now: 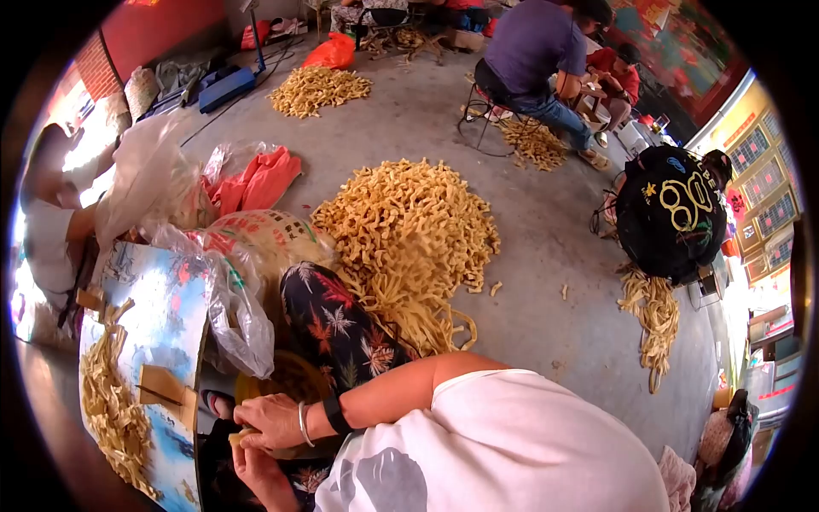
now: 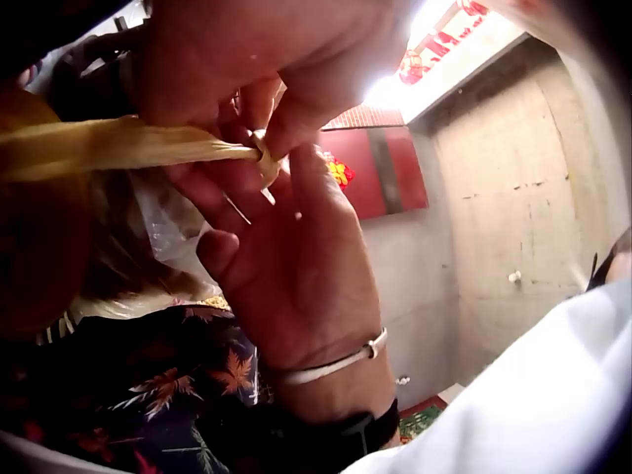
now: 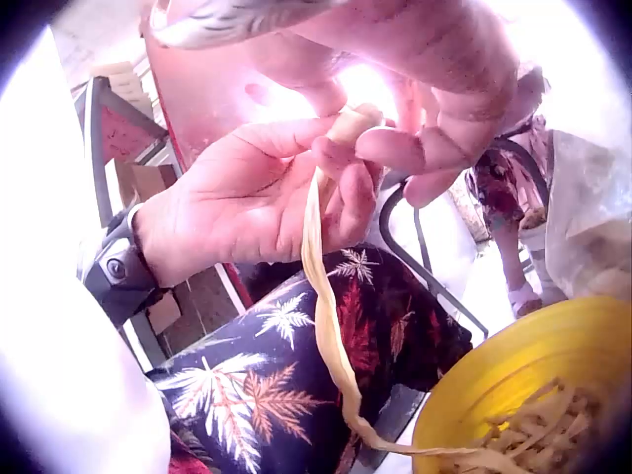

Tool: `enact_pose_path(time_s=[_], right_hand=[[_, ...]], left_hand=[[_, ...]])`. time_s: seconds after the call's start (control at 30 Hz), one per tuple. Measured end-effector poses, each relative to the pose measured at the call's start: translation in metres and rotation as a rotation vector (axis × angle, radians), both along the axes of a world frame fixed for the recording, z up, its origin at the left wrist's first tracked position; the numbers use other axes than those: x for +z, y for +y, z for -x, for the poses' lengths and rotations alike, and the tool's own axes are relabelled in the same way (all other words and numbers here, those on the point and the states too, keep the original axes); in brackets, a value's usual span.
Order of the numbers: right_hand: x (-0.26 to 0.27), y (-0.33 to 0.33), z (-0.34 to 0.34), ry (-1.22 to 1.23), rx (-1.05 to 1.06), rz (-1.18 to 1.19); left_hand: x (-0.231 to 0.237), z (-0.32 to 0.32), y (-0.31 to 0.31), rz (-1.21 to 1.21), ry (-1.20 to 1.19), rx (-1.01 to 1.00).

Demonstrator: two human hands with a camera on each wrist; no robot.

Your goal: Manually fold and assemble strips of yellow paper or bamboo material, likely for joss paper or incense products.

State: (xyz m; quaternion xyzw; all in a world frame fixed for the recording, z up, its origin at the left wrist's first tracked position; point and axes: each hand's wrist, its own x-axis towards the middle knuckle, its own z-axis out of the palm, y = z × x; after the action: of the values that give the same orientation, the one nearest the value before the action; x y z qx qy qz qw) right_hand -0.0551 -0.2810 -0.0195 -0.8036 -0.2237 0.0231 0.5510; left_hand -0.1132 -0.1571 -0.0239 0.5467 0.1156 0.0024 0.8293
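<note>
A long, pale yellow flat strip (image 3: 331,326) is held between both hands, with a small folded or knotted end (image 2: 267,163) at the fingertips. My left hand (image 1: 263,476), with a dark band at the wrist, pinches this end between thumb and curled fingers. The right hand (image 1: 280,420), wearing a bracelet and a black band, has its thumb and fingers bent around the same spot. In the right wrist view the strip trails down to a yellow tub (image 3: 464,380) holding more pale pieces. Fingers partly cover the folded end.
A painted board (image 1: 175,341) with a heap of strips (image 1: 111,410) stands at the left. Plastic bags (image 1: 243,316) lie beyond my knee. A large pile of short yellow pieces (image 1: 409,222) covers the floor ahead. Other people (image 1: 529,51) sit farther off.
</note>
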Motion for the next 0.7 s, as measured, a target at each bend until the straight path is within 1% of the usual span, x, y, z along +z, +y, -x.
enact_pose_path(time_s=[0.03,0.07,0.1,0.13,0.17,0.2,0.23,0.27,0.3,0.33,0.37,0.43,0.47,0.53,0.57,0.6,0.63,0.67,0.7], right_hand=[[-0.017,0.009,-0.007,0.041,0.212,0.057],[-0.034,0.016,-0.010,-0.081,0.240,0.140],[-0.029,0.010,-0.009,-0.184,0.222,0.208],[-0.029,0.007,-0.009,-0.249,0.191,0.247],[-0.021,0.003,-0.011,-0.266,0.151,0.284],[-0.016,-0.004,-0.016,-0.300,0.189,0.301],[-0.034,0.000,-0.019,-0.312,0.150,0.205],[-0.015,-0.003,-0.018,-0.198,0.117,0.215],[-0.016,-0.001,-0.019,-0.185,0.094,0.206],[-0.020,0.002,-0.023,-0.094,0.075,0.158],[-0.018,0.004,-0.026,-0.076,0.101,-0.002],[-0.005,0.001,-0.029,0.317,0.287,-0.131],[-0.003,0.002,-0.029,0.441,0.349,-0.166],[-0.002,-0.001,-0.030,0.688,0.446,-0.235],[-0.004,0.001,-0.030,0.699,0.469,-0.247],[-0.005,0.003,-0.030,0.710,0.490,-0.263],[-0.004,0.003,-0.031,0.720,0.508,-0.278],[-0.001,0.003,-0.033,0.759,0.419,-0.252],[0.000,0.000,-0.039,0.780,0.432,-0.286]], left_hand=[[0.015,0.009,-0.006,-0.055,0.027,0.052],[0.012,0.008,-0.004,-0.040,0.059,0.016],[0.019,0.006,-0.006,-0.027,0.099,-0.002],[0.022,0.005,-0.013,-0.072,0.185,0.069],[0.009,0.008,0.008,-0.292,0.164,-0.071],[0.017,0.008,0.000,-0.460,0.146,-0.023],[0.007,0.008,0.003,-0.542,0.102,-0.019],[0.001,0.009,0.003,-0.676,0.048,0.034],[-0.001,0.011,0.003,-0.813,-0.011,0.071],[0.001,0.013,0.005,-0.801,0.006,0.083],[0.004,0.015,0.007,-0.788,0.010,0.086],[0.002,0.015,0.016,-0.664,0.068,0.111],[0.001,0.016,0.018,-0.596,0.091,0.117],[0.003,0.015,0.016,-0.570,0.046,0.125],[0.003,0.016,0.018,-0.553,0.020,0.134],[0.003,0.016,0.018,-0.490,0.031,0.120],[0.003,0.019,0.020,-0.478,0.054,0.115],[0.003,0.023,0.023,-0.466,0.077,0.108],[0.004,0.026,0.025,-0.454,0.100,0.099]])
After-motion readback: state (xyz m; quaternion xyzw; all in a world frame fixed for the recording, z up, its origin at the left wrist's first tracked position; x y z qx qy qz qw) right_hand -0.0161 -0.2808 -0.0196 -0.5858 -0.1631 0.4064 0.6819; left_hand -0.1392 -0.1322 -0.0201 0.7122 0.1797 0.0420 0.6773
